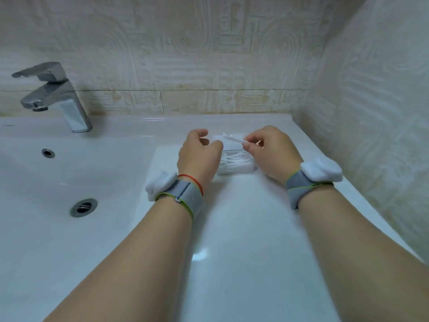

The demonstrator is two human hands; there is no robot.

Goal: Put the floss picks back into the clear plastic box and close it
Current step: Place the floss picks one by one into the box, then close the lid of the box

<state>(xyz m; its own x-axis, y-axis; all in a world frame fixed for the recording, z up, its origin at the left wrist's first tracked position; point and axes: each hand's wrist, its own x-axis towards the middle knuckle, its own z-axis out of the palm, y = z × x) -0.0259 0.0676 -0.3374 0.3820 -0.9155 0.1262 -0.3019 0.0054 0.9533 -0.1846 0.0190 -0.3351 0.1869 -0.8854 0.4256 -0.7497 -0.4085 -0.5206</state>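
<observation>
A clear plastic box (236, 167) lies open on the white counter (232, 228), with several white floss picks inside it. Its raised lid (228, 144) stands behind, between my hands. My right hand (267, 152) pinches a white floss pick (233, 137) just above the box, its head pointing left. My left hand (199, 154) hovers at the box's left side with curled fingers and nothing in them. It covers the box's left end.
To the left lies the sink basin (58, 182) with a drain (83, 207) and an overflow hole (48, 153). A chrome faucet (58, 96) stands at the back left. Tiled walls close in behind and on the right.
</observation>
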